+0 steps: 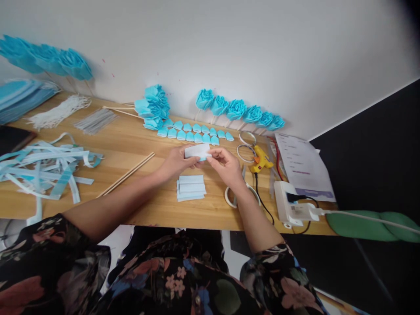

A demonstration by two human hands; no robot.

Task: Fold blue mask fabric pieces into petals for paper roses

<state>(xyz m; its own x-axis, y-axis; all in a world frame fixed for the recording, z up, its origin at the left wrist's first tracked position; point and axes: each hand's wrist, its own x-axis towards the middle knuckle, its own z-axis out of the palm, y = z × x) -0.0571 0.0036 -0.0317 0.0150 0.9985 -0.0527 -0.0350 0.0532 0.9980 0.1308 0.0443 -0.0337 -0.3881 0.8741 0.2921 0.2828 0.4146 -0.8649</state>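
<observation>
Both hands are up over the wooden surface (pixel 138 144), pinching one pale blue rectangle (pixel 197 151) between them: left hand (pixel 175 162) on its left end, right hand (pixel 226 164) on the right, fingers closed on it. It sits just above the stack of cut pieces (pixel 191 187). My guess at the risk: the piece is thin, so an uneven squeeze could crease it crooked. Also the glue gun (pixel 260 159), right of the stack, has its cord near the right wrist and could snag.
</observation>
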